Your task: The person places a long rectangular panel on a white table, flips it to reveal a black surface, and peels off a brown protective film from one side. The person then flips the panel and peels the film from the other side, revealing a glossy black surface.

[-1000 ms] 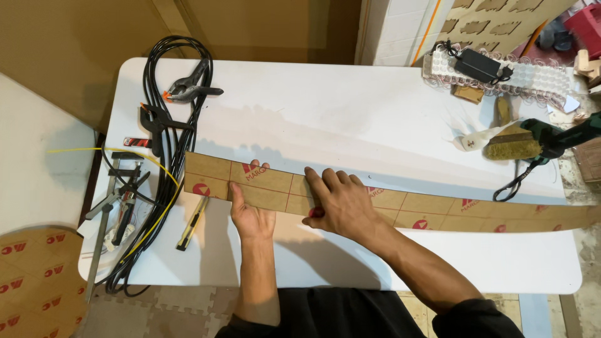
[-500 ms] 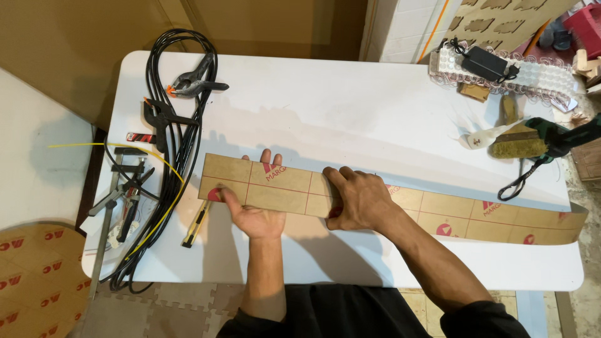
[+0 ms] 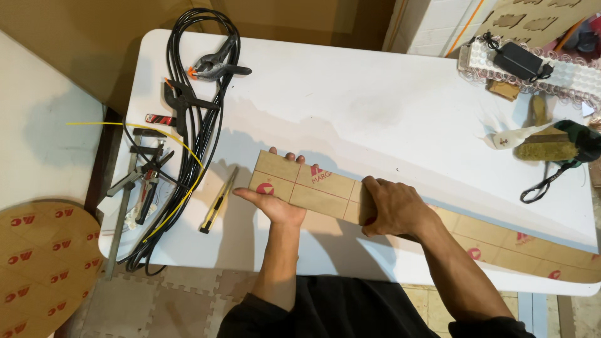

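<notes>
Our left hand (image 3: 275, 206) has its fingers (image 3: 289, 156) curled over the far edge of the strip (image 3: 313, 191), gripping its end; our right hand (image 3: 391, 209) clamps it at three o'clock. The strip runs across the surface (image 3: 375, 106). A knife (image 3: 218, 200) lies at nine o'clock, cables (image 3: 200, 125) beyond.

Two hands rest on one long brown strip (image 3: 325, 194): the left hand (image 3: 275, 206) at its near end, the right hand (image 3: 394, 209) further along. Left of the left hand lie one yellow utility knife (image 3: 218, 200), one bundle of black cables (image 3: 200, 125) and two black spring clamps (image 3: 219, 64) (image 3: 181, 100). Far right of the right hand lie one brush (image 3: 548, 150) and one black power adapter (image 3: 519, 59). One round brown disc (image 3: 37, 263) sits off the surface.
</notes>
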